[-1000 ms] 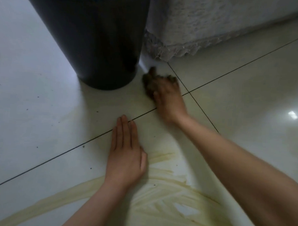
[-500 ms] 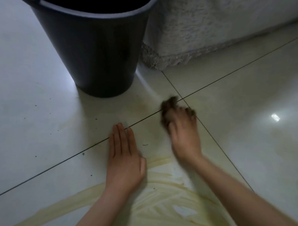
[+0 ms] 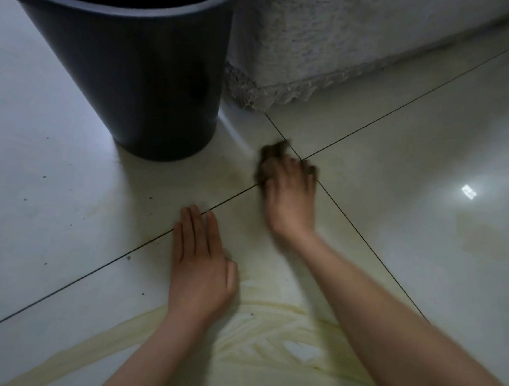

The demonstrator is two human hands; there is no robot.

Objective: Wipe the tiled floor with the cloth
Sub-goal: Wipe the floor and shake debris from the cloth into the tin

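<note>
A small dark brown cloth lies bunched on the pale tiled floor, right at the crossing of two grout lines. My right hand grips the cloth from behind and covers most of it; only its far edge sticks out past the fingers. My left hand rests flat on the floor with straight fingers, palm down, a hand's width to the left and nearer to me. Yellowish smeared streaks cover the tile under my forearms.
A black bucket stands on the floor just beyond my hands at the upper left. A grey fringed fabric hangs down to the floor at the upper right. Small dark specks dot the left tiles. A faint stain shows at the right.
My right hand pulled the cloth back toward me, then pushed it forward a little to the grout crossing. The left hand stayed planted.
</note>
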